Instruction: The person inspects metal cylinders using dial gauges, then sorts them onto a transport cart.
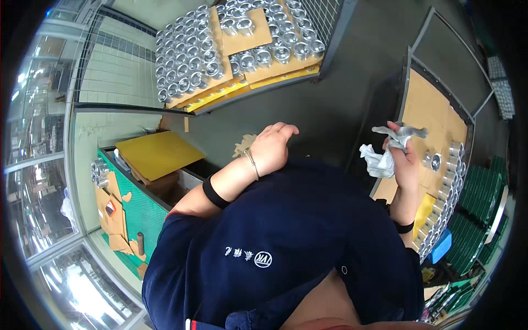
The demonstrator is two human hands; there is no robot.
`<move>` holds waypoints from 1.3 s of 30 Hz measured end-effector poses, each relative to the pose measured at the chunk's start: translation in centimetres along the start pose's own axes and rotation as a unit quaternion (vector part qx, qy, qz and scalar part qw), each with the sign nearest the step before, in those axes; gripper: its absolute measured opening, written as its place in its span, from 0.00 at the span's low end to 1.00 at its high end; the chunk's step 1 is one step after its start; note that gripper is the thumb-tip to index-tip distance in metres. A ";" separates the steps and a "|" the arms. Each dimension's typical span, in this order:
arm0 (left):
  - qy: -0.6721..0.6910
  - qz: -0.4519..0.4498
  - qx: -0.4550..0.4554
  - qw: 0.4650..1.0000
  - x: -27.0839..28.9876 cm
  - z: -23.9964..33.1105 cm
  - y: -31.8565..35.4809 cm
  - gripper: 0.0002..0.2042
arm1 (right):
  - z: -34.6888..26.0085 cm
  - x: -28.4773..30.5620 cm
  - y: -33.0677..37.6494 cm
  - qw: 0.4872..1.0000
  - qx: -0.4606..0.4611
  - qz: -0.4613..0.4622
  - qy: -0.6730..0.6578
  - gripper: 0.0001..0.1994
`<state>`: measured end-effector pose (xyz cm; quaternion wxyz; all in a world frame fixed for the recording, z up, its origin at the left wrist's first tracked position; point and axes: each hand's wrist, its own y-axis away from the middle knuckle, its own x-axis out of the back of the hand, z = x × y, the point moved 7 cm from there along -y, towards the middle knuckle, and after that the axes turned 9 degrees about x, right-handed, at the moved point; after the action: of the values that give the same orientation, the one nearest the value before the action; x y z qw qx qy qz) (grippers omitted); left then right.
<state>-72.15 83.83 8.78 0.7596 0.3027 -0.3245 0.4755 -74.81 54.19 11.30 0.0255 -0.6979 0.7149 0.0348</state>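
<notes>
My left hand (269,148) is raised in front of my chest, back upward, with loosely bent fingers and nothing visible in them. A thin bracelet circles its wrist and a black band sits higher on the forearm. Out to the right, my right hand (405,159) grips crumpled grey-and-white gloves (379,163), with finger-like ends sticking out on both sides. Below that hand is a cardboard-lined pallet crate (426,107). Shiny round metal parts (448,192) stand in a row along its edge, and another metal part (435,161) sits slightly inward.
A wire-sided crate at the top holds many metal parts (190,52) on cardboard sheets (247,41). At left, a green-topped bench (140,220) bears cardboard scraps and several metal parts, beside a yellow sheet (159,155). Green stacked racks (473,220) and a blue bin (439,246) stand right.
</notes>
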 end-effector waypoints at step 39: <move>-0.132 -0.071 0.005 0.989 -6.0 5.1 -4.1 0.26 | 3.1 6.4 6.0 0.998 -0.028 0.059 -0.018 0.22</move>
<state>-71.47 75.28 6.61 0.7403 0.3893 -0.3970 0.3780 -81.00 48.22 7.77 0.0169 -0.6541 0.7530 0.0694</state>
